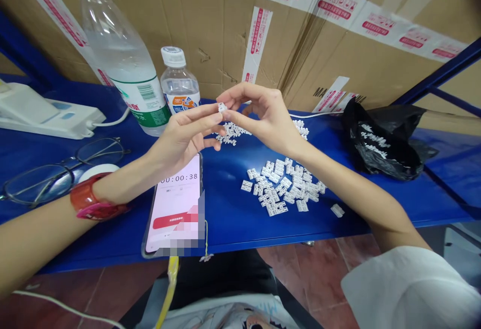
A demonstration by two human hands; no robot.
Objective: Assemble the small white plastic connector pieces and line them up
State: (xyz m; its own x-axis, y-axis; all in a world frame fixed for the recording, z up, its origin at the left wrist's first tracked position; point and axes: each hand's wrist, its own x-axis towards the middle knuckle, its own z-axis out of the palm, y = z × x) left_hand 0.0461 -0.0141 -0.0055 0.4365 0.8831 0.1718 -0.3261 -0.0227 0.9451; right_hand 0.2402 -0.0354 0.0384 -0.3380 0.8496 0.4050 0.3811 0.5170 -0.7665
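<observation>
L hand (188, 131) and R hand (265, 111) meet w/ fingertips in a narrow pinch, thumb and index of each on one tiny white plastic pc (222, 108). It's up off the shelf, approx. mid-view, L fingers coming in from the left, R from the right. Small dark openings on the pc face up twd the camera; it looks a bit tilted. Long axis: can't tell, too small and partly covered by fingertips.

Step in hand, my read: two-handed fingertip work on that one pc, maybe pressing or turning it. Next move prob. calls for an even pinch from both sides, w/ light, exact finger control, since a pc this small could slip.

Just behind the hands: heap of tiny white bits (231, 133), partly hidden. Nearer the body, below R forearm: pile of flat slotted white clips (278, 183), w/ one loose clip (337, 210) apart to the right. All on the blue shelf (225, 208).

Further out, left: phone (175, 203) w/ timer at 00:00:38, eyeglasses (37, 183), power strip (56, 116), green-capped water btl (139, 83), smaller white-capped btl (180, 86). Far right: black plastic bag (402, 156), open, white pcs inside. Cardboard (210, 23) in bkgd.
</observation>
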